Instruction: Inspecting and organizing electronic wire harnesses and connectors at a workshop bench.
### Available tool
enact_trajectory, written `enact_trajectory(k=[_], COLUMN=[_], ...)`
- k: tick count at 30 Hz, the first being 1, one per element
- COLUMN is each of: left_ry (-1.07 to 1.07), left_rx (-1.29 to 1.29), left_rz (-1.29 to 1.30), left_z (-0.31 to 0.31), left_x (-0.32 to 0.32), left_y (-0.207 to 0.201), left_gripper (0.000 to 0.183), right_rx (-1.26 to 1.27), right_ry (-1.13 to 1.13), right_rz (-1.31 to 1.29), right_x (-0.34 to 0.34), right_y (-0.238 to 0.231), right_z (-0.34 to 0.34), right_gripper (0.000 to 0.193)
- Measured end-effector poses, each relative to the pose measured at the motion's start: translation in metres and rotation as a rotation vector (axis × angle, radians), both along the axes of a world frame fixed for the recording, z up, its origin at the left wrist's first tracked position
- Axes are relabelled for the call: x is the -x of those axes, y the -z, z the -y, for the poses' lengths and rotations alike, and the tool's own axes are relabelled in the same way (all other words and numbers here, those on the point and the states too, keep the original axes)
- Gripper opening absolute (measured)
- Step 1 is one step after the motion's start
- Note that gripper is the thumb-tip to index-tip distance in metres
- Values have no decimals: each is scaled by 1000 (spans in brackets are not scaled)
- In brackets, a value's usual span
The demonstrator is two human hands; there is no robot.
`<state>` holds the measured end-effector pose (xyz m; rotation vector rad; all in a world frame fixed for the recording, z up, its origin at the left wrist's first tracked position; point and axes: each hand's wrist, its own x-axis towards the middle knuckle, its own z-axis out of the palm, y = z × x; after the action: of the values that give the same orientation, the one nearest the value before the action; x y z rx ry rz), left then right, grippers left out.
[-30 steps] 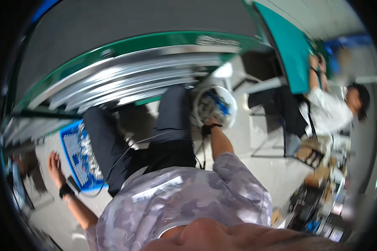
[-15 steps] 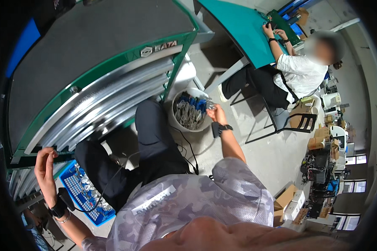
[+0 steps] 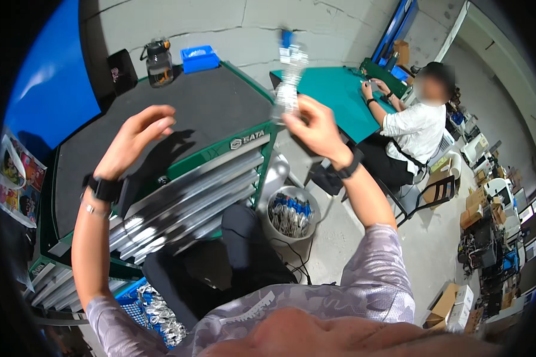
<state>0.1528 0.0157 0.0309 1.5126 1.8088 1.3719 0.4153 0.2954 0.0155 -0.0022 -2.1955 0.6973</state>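
My right hand (image 3: pixel 317 128) is raised near the far right corner of the cabinet's dark mat (image 3: pixel 220 107). It grips a bundled cable (image 3: pixel 289 89), silvery-white with a blue end pointing up; motion blurs its details. My left hand (image 3: pixel 138 140) hovers over the left part of the mat with nothing in it, its fingers stretched out and the thumb apart. On the floor below, a white bucket (image 3: pixel 287 240) holds many grey cables with blue ends (image 3: pixel 290 215). Beside my left leg, a blue basket (image 3: pixel 136 314) contains silvery wrapped pieces (image 3: pixel 161 312).
A bottle (image 3: pixel 159 64) and a small blue bin (image 3: pixel 199 59) stand at the mat's far edge. Drawers (image 3: pixel 202 196) front the green cabinet. At a teal table (image 3: pixel 333 95) to the right sits another person (image 3: pixel 417 125). Black cords (image 3: pixel 301 268) lie near the bucket.
My right hand has risen from the bucket with the cable in it. My left hand has come up from beside the drawers to above the mat. The view has tilted up toward the wall.
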Motion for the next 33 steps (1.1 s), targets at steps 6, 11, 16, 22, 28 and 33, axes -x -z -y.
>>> enact_trajectory(k=[6, 11, 16, 22, 28, 33], left_ry=[-25, -129, -418, -565, -502, -456], left_rx=[-194, -374, -236, -179, -40, 200], left_rz=[367, 396, -260, -474, -497, -260], left_z=[-39, -30, -9, -13, -1, 10], left_x=[50, 77, 106, 133, 149, 151], left_y=[-7, -10, -27, 15, 30, 26], left_gripper=[58, 28, 44, 54, 61, 44], right_rx=[-199, -169, 409, 855, 1124, 1131], right_ry=[-400, -709, -649, -883, -1043, -983], right_rz=[141, 633, 510, 402, 364, 234], right_x=[161, 230, 276, 324, 344, 345], right_y=[-12, -22, -57, -22, 16, 22], right_z=[73, 96, 71, 69, 66, 48], right_gripper=[29, 37, 47, 49, 40, 42])
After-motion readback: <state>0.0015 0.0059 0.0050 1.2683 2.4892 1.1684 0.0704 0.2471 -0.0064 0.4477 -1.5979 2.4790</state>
